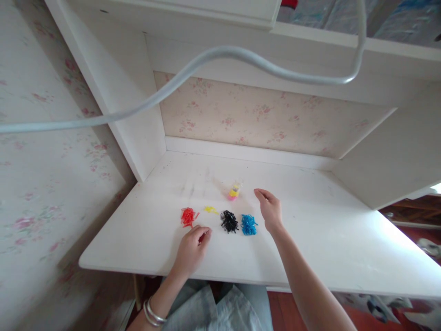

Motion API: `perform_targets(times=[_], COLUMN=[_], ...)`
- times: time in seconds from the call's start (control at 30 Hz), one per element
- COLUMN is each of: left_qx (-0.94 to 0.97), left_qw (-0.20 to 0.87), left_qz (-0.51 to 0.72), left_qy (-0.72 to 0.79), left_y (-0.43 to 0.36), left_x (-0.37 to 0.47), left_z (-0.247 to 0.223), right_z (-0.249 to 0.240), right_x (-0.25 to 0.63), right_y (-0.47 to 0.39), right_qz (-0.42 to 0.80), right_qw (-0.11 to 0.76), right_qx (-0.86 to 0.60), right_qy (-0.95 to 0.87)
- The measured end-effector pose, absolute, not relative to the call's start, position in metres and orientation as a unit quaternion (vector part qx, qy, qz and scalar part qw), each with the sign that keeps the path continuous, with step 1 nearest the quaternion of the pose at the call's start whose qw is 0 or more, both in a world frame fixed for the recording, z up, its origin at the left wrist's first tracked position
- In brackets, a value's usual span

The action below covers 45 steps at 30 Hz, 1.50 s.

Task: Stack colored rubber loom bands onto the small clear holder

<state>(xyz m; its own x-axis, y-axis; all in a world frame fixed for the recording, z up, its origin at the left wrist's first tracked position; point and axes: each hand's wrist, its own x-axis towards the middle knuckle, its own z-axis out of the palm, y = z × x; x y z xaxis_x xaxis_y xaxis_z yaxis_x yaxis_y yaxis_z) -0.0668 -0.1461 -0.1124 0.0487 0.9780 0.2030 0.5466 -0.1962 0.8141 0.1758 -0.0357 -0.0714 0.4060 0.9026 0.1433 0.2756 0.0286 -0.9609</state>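
Observation:
My left hand (193,246) is closed by the table's front, just below a pile of small red rubber bands (188,217). Its curled fingers hide whatever they may hold. To the right, my right hand (270,207) is pinched above the table, and I cannot make out anything between the fingertips. Between the hands lie a few yellow bands (211,210), a heap of black bands (229,221) and a heap of blue bands (248,225). Behind them, left of my right hand, is a small clear bag or container (234,191) with yellow and pink in it.
The white table (327,239) has side panels and a shelf (213,14) overhead. A thick pale cable (237,53) loops across the upper view, close to the camera. Flowered wallpaper (37,197) covers the wall at left.

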Motion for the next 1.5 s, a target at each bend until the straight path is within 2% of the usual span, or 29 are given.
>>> perform_targets(times=[0.27, 0.63, 0.83, 1.27, 1.5], left_qx=[0.68, 0.732, 0.726, 0.735, 0.722], left_qw=[0.237, 0.038, -0.012, -0.021, 0.013], left_qz=[0.371, 0.197, 0.098, 0.069, 0.118], left_qy=[0.586, 0.652, 0.681, 0.674, 0.681], left_y=[-0.142, -0.11, -0.088, -0.083, -0.081], left_x=[-0.062, -0.033, -0.022, -0.027, -0.038], left_z=[-0.117, -0.094, -0.09, -0.096, -0.089], right_z=[-0.126, -0.13, -0.129, -0.129, -0.129], right_x=[0.202, 0.205, 0.207, 0.208, 0.207], right_y=[-0.094, -0.092, -0.094, -0.095, -0.096], right_qz=[0.234, 0.254, 0.265, 0.255, 0.257], right_qw=[0.474, 0.463, 0.456, 0.475, 0.475], right_qx=[-0.716, -0.703, -0.694, -0.679, -0.679], right_qy=[-0.456, -0.477, -0.49, -0.498, -0.498])
